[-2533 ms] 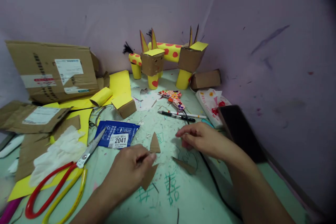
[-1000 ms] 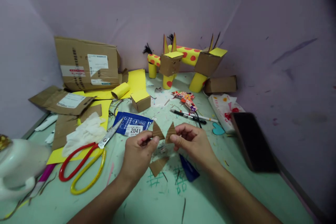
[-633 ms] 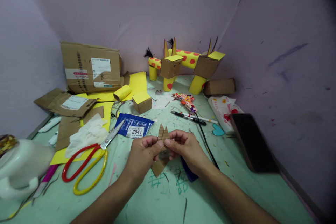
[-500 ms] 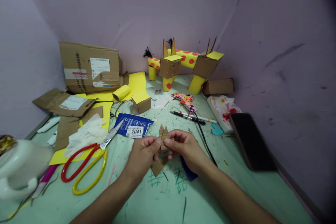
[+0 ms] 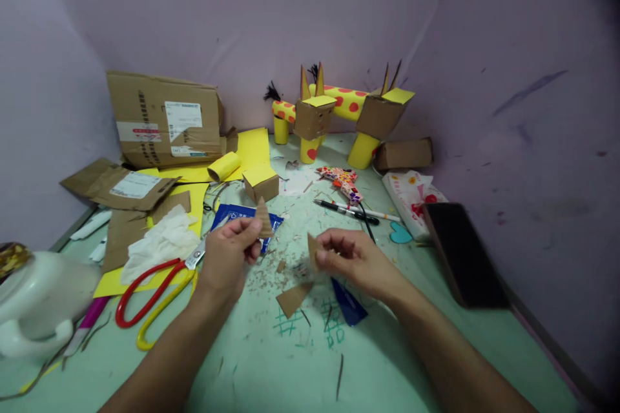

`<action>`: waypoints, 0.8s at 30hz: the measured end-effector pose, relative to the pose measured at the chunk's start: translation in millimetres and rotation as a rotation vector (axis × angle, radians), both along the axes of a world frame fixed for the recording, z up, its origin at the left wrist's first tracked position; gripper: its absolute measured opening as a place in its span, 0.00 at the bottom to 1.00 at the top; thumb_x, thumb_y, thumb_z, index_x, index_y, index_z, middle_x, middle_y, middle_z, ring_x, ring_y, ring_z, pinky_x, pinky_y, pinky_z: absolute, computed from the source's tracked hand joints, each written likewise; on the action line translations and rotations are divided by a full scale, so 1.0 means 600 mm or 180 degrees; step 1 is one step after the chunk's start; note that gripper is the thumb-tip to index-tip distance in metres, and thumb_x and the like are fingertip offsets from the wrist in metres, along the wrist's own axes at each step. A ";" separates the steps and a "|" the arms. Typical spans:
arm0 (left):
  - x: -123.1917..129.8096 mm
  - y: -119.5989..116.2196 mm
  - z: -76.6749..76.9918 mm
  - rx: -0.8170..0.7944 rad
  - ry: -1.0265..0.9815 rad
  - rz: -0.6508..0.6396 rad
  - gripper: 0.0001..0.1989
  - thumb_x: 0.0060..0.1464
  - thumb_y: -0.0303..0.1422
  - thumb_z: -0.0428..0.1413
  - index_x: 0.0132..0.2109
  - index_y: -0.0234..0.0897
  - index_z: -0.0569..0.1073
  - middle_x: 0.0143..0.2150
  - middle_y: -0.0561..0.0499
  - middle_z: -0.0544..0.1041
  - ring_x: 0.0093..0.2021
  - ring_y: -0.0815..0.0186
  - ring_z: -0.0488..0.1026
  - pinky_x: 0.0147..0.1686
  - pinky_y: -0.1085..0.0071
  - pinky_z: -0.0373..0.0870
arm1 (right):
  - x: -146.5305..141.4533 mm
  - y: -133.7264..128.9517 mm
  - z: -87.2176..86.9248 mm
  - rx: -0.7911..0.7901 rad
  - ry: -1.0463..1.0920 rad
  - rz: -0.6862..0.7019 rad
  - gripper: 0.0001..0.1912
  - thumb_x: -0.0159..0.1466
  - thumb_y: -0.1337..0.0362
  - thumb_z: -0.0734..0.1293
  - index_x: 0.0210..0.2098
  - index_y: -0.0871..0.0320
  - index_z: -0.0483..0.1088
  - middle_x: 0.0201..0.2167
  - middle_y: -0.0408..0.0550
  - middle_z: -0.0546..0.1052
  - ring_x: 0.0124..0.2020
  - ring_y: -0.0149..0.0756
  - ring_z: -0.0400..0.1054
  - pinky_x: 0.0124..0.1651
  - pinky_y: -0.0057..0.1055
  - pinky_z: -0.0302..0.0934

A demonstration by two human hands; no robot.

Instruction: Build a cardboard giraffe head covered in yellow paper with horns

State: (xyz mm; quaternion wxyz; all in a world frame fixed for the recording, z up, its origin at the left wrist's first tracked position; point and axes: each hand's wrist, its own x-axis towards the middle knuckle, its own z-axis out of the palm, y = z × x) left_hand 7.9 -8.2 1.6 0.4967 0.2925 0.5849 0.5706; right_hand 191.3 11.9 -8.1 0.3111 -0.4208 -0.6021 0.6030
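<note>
My left hand [image 5: 230,261] pinches a pointed cardboard piece [image 5: 264,219] upright above the blue packet [image 5: 232,211]. To the right, my right hand [image 5: 351,258] is closed on another small pointed cardboard piece [image 5: 312,251]. The two pieces are apart. Between and below the hands, a cardboard scrap [image 5: 293,299] and small brown crumbs lie on the green table [image 5: 271,368]. Scissors [image 5: 186,268] with red and yellow handles lie beside my left hand, partly behind it. A blue scrap [image 5: 349,302] is under my right wrist.
Two spotted cardboard animals [image 5: 314,119] [image 5: 382,117] stand at the back. A small yellow-topped box [image 5: 261,184] is before them. Phone [image 5: 465,255], pens [image 5: 346,210] and a tissue pack [image 5: 414,197] lie right; a white mug [image 5: 43,303] and folded cardboard [image 5: 165,122] are left.
My hands have moved apart, each with one cardboard piece; the pieces were side by side before. My left hand went left over the blue packet and scissors, uncovering crumbs and the cardboard scrap.
</note>
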 end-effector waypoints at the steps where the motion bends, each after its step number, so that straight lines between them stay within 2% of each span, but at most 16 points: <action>1: -0.006 0.003 0.003 0.0059 -0.0024 0.0079 0.09 0.36 0.34 0.61 0.24 0.34 0.70 0.14 0.59 0.67 0.14 0.77 0.58 0.14 0.80 0.51 | 0.001 -0.004 0.003 0.0177 -0.0288 0.0283 0.03 0.52 0.66 0.65 0.25 0.58 0.70 0.20 0.40 0.71 0.21 0.28 0.61 0.24 0.24 0.53; 4: -0.013 0.006 0.010 0.0129 -0.0058 0.0147 0.10 0.34 0.33 0.62 0.24 0.32 0.70 0.15 0.58 0.68 0.14 0.77 0.59 0.13 0.80 0.50 | -0.006 -0.020 0.006 0.0908 -0.1192 0.0754 0.07 0.51 0.72 0.62 0.28 0.58 0.71 0.23 0.42 0.72 0.24 0.30 0.62 0.27 0.26 0.53; 7: -0.011 0.003 0.012 0.0160 -0.0032 0.0154 0.10 0.35 0.32 0.62 0.23 0.32 0.71 0.14 0.58 0.68 0.13 0.78 0.58 0.13 0.81 0.50 | -0.015 -0.034 0.004 0.1609 -0.1796 0.1045 0.14 0.49 0.73 0.62 0.35 0.58 0.71 0.32 0.46 0.74 0.34 0.36 0.66 0.35 0.29 0.55; 9: -0.011 0.001 0.012 0.0205 0.0012 0.0192 0.09 0.35 0.32 0.62 0.24 0.32 0.71 0.13 0.59 0.67 0.13 0.78 0.58 0.13 0.81 0.50 | -0.018 -0.039 0.001 0.1801 -0.1998 0.1266 0.17 0.49 0.70 0.65 0.39 0.58 0.70 0.37 0.48 0.73 0.38 0.39 0.65 0.37 0.31 0.55; 11: -0.014 0.001 0.012 0.0265 0.0052 0.0237 0.09 0.35 0.32 0.62 0.24 0.32 0.71 0.12 0.59 0.66 0.13 0.78 0.58 0.13 0.81 0.50 | -0.020 -0.040 -0.004 0.1871 -0.2127 0.1370 0.17 0.48 0.68 0.67 0.40 0.57 0.69 0.37 0.48 0.73 0.39 0.40 0.65 0.36 0.30 0.54; 14: -0.020 0.003 0.013 0.0336 0.0079 0.0272 0.08 0.36 0.32 0.62 0.24 0.32 0.72 0.13 0.59 0.66 0.13 0.78 0.58 0.13 0.81 0.50 | -0.023 -0.037 -0.012 0.1775 -0.2122 0.1379 0.10 0.50 0.70 0.67 0.33 0.57 0.70 0.32 0.45 0.73 0.34 0.36 0.64 0.33 0.28 0.52; 17: -0.024 0.004 0.017 0.0380 0.0083 0.0270 0.08 0.36 0.32 0.62 0.24 0.32 0.71 0.12 0.59 0.66 0.13 0.78 0.58 0.13 0.81 0.51 | -0.018 -0.026 -0.012 0.1278 -0.1769 0.1261 0.07 0.50 0.71 0.67 0.30 0.58 0.69 0.26 0.42 0.72 0.28 0.31 0.63 0.30 0.26 0.52; 19: -0.027 0.002 0.021 0.0418 0.0076 0.0268 0.08 0.36 0.32 0.62 0.24 0.32 0.71 0.12 0.59 0.66 0.13 0.78 0.58 0.13 0.81 0.51 | -0.004 -0.017 -0.001 0.0855 -0.1390 0.0914 0.05 0.52 0.69 0.67 0.31 0.58 0.69 0.26 0.42 0.72 0.27 0.31 0.64 0.30 0.25 0.54; 21: -0.030 0.001 0.024 0.0457 0.0112 0.0282 0.08 0.36 0.32 0.62 0.24 0.32 0.71 0.12 0.59 0.66 0.13 0.77 0.58 0.13 0.81 0.51 | 0.016 -0.011 0.015 0.0644 -0.1205 0.0420 0.06 0.54 0.66 0.65 0.32 0.59 0.70 0.28 0.44 0.74 0.29 0.33 0.65 0.31 0.26 0.56; 22: -0.032 0.000 0.025 0.0469 0.0160 0.0290 0.08 0.36 0.32 0.62 0.24 0.32 0.71 0.12 0.59 0.66 0.13 0.77 0.58 0.13 0.81 0.51 | 0.027 -0.011 0.024 0.0662 -0.1309 0.0208 0.07 0.55 0.64 0.64 0.33 0.59 0.71 0.28 0.44 0.75 0.29 0.33 0.65 0.31 0.27 0.56; 24: -0.035 -0.001 0.026 0.0480 0.0287 0.0309 0.07 0.37 0.32 0.61 0.24 0.33 0.71 0.12 0.59 0.66 0.13 0.77 0.58 0.13 0.81 0.51 | 0.045 -0.018 0.034 0.0657 -0.1821 0.0148 0.08 0.55 0.64 0.64 0.33 0.59 0.72 0.27 0.45 0.75 0.28 0.35 0.65 0.29 0.28 0.54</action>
